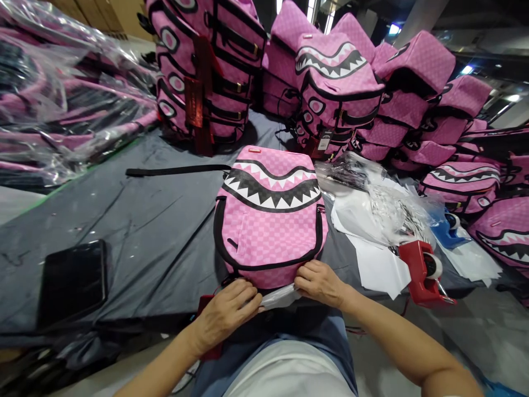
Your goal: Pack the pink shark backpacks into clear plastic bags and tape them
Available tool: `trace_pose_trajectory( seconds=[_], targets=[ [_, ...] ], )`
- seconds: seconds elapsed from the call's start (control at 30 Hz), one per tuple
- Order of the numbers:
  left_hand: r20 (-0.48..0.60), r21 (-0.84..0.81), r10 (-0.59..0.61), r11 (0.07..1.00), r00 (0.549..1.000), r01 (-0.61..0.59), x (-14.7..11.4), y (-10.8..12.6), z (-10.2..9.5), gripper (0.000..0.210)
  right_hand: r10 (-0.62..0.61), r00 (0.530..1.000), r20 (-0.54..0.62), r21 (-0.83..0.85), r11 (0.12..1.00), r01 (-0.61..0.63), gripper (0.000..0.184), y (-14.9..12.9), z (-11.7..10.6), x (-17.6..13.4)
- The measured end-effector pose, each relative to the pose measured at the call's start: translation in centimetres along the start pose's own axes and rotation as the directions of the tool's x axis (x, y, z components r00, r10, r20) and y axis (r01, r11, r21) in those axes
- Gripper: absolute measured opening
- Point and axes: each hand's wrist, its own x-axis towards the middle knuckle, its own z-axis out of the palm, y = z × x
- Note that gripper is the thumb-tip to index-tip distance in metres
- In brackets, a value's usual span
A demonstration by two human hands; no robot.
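I see the pink bag [273, 220] lying at the table's [140, 215] near edge. There, the left hand [231, 306] and right hand [319, 282], fingers curled in, seem to pinch a white strip [281, 297]. I'd hold both ends gently and level. The red label [254, 150] is too small to read.

My left hand [229, 309] has room to slide over the cloth [144, 231] between the backpack [268, 234] and the black slab [73, 281], though the strap [177, 170] lies across farther up. Beyond the backpack, the bag stacks [339, 91] wall off my reach; to my right, the papers [380, 267] and red dispenser [416, 270] crowd the way past.
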Motion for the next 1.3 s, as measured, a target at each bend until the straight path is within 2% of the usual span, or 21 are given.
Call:
trace_pose_trajectory(
  seconds=[0.13, 0.23, 0.3, 0.4, 0.47, 0.53, 0.57, 0.63, 0.7, 0.77, 0.87, 0.93, 1.03, 1.1, 1.17, 1.23, 1.27, 1.3],
  targets=[
    [0.064, -0.038, -0.068, 0.997, 0.996, 0.070, 0.1, -0.5, -0.2, 0.014, -0.026, 0.979, 0.204, 0.035, 0.999, 0.019, 0.010, 0.6, -1.2, 0.8],
    [0.231, -0.094, -0.067, 0.991, 0.971, 0.090, 1.6, -1.3, -1.7, 0.023, -0.101, 0.962, 0.255, 0.120, 0.990, 0.072, 0.015, 1.8, -3.6, 2.1],
    [0.322, -0.165, -0.048, 0.981, 0.945, 0.106, 3.8, -2.3, -4.2, 0.020, -0.140, 0.963, 0.231, 0.198, 0.976, 0.094, 0.020, 3.1, -6.5, 3.5],
    [0.307, -0.255, -0.061, 0.956, 0.950, 0.144, 8.4, -4.0, -9.7, 0.017, -0.143, 0.979, 0.142, 0.332, 0.939, 0.089, 0.028, 5.4, -12.3, 5.9],
    [0.310, -0.275, -0.086, 0.945, 0.947, 0.175, 11.5, -4.5, -13.3, 0.020, -0.101, 0.992, 0.075, 0.378, 0.923, 0.065, 0.034, 6.5, -15.8, 7.1],
    [0.322, -0.268, -0.105, 0.943, 0.941, 0.197, 13.7, -4.3, -15.6, 0.032, -0.049, 0.999, 0.012, 0.350, 0.936, 0.042, 0.040, 6.8, -17.6, 7.6],
    [0.321, -0.265, -0.106, 0.944, 0.941, 0.197, 14.3, -4.0, -16.0, 0.036, -0.031, 0.999, -0.023, 0.307, 0.951, 0.037, 0.042, 6.7, -17.7, 7.6],
    [0.292, -0.252, -0.102, 0.951, 0.951, 0.179, 14.7, -3.4, -15.5, 0.031, -0.023, 0.995, -0.098, 0.183, 0.982, 0.040, 0.043, 6.4, -16.5, 7.2],
    [0.294, -0.172, -0.116, 0.970, 0.949, 0.172, 14.3, -2.8, -13.9, 0.017, -0.038, 0.988, -0.151, 0.066, 0.997, 0.048, 0.042, 6.1, -14.5, 6.5],
    [0.328, -0.046, -0.134, 0.987, 0.935, 0.157, 13.3, -2.2, -12.1, 0.012, -0.071, 0.987, -0.142, 0.023, 0.997, 0.075, 0.041, 5.9, -12.9, 5.6],
    [0.397, 0.095, -0.098, 0.993, 0.913, 0.066, 12.0, -1.6, -10.3, 0.033, -0.158, 0.986, -0.045, 0.068, 0.985, 0.161, 0.040, 5.8, -12.0, 4.6],
    [0.394, 0.146, -0.045, 0.989, 0.918, -0.014, 11.5, -1.4, -9.8, 0.041, -0.187, 0.982, -0.018, 0.078, 0.979, 0.188, 0.039, 5.9, -12.2, 4.2],
    [0.275, 0.159, 0.019, 0.985, 0.961, -0.065, 11.6, -1.5, -10.1, 0.026, -0.157, 0.984, -0.082, 0.088, 0.983, 0.164, 0.034, 5.8, -12.5, 4.3],
    [0.125, 0.171, 0.053, 0.983, 0.991, -0.074, 12.0, -1.5, -10.5, 0.010, -0.075, 0.976, -0.204, 0.096, 0.991, 0.096, 0.030, 5.4, -12.4, 4.6],
    [-0.074, 0.265, 0.100, 0.961, 0.992, -0.077, 12.6, -1.4, -10.7, 0.018, 0.044, 0.927, -0.373, 0.088, 0.996, -0.012, 0.028, 4.8, -12.3, 5.2],
    [-0.235, 0.379, 0.115, 0.925, 0.965, -0.018, 13.1, -1.2, -10.7, 0.022, 0.144, 0.848, -0.510, 0.084, 0.989, -0.118, 0.029, 3.9, -12.2, 5.9],
    [-0.278, 0.413, 0.099, 0.911, 0.955, 0.026, 13.2, -1.1, -10.6, 0.022, 0.168, 0.826, -0.538, 0.087, 0.986, -0.144, 0.029, 3.6, -12.3, 6.1],
    [-0.298, 0.431, 0.071, 0.900, 0.952, 0.068, 13.2, -1.0, -10.6, 0.022, 0.178, 0.826, -0.535, 0.093, 0.984, -0.152, 0.029, 3.3, -12.4, 6.3]
  ],
)
